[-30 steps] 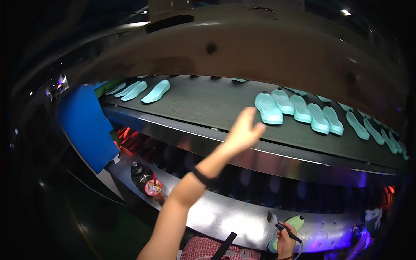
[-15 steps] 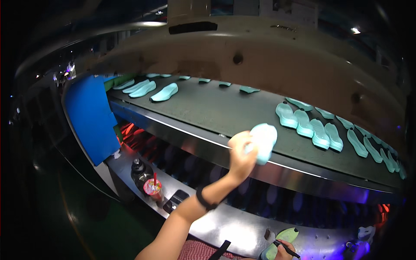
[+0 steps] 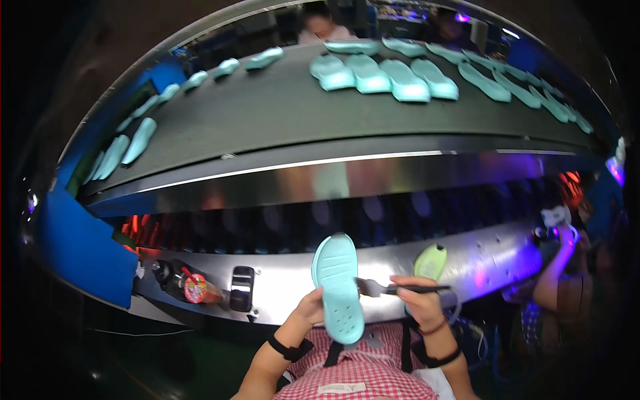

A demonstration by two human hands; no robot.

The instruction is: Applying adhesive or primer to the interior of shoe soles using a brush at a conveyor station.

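Note:
A turquoise shoe sole (image 3: 338, 267) stands on end before my body, its grooved and dotted face turned toward me. Fingers of my left hand (image 3: 311, 307) are closed on its left edge near the middle. From the other side my right hand (image 3: 424, 304) grips a brush (image 3: 427, 289) with a dark handle, held level. The brush's head reaches the sole's right edge; whether it touches cannot be made out. Just beyond my right hand, a yellow-green sole (image 3: 430, 260) lies on the metal shelf, partly covered by the hand.
A dark conveyor belt (image 3: 267, 107) crosses ahead, with several turquoise soles (image 3: 405, 81) on it. On the metal shelf (image 3: 280, 293) stand a black bottle (image 3: 167, 275), a drink cup (image 3: 200, 289) and a phone-like black object (image 3: 242, 288). Another person's arm (image 3: 553, 273) is at right.
My left hand has come back from the belt's front edge with the turquoise sole. My right hand has lifted the brush from the green sole to the turquoise one. The view has shifted.

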